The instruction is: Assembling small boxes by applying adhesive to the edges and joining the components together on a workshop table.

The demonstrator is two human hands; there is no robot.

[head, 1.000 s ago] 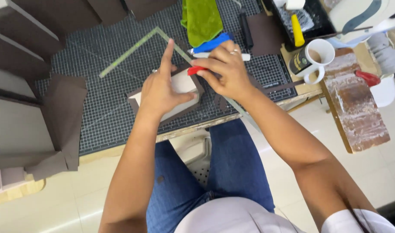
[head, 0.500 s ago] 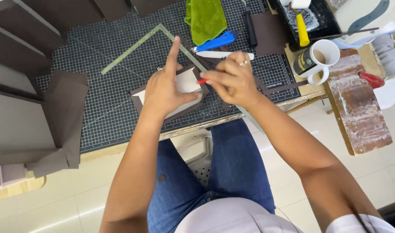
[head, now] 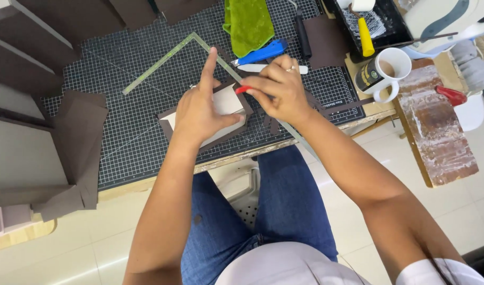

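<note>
A small white box [head: 228,103] wrapped in brown paper lies on the black gridded cutting mat [head: 136,126]. My left hand [head: 202,108] presses down on it, the index finger pointing away from me. My right hand [head: 279,87] grips a red-handled knife [head: 243,89] at the box's right edge; the blade is hidden by my fingers. A ring is on that hand.
A metal square ruler [head: 162,60], green cloth [head: 248,24], blue cutter [head: 263,53] and white folding tool [head: 252,68] lie beyond the box. Brown-covered boards [head: 36,132] stack at left. A mug [head: 387,71], yellow-handled roller [head: 364,34] and red tool [head: 452,95] sit at right.
My right hand with the red knife has shifted slightly along the box's right edge toward me. The left hand keeps pressing the box with the finger extended.
</note>
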